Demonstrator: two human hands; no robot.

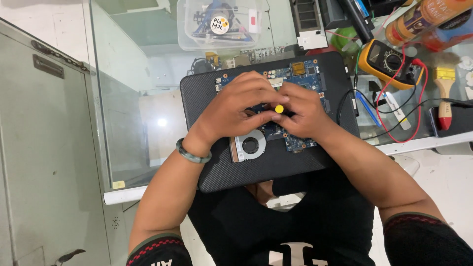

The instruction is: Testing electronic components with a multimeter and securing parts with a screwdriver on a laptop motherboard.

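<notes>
Fingers [256, 116] of my left hand [236, 106] curl over the blue circuit board [295, 74]; whether they grip anything, I cannot tell. Yellow-capped tool [279, 109]: pinched upright between both hands, over board centre. Right hand [305, 111]: closed on it, nearer. Fan [250, 145]: just below. Table [128, 123]: glass.

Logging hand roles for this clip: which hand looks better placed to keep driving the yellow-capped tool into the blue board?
Probably the right hand: its fingers wrap the yellow-capped tool, while the left hand lies over the circuit board, steadying.
</notes>
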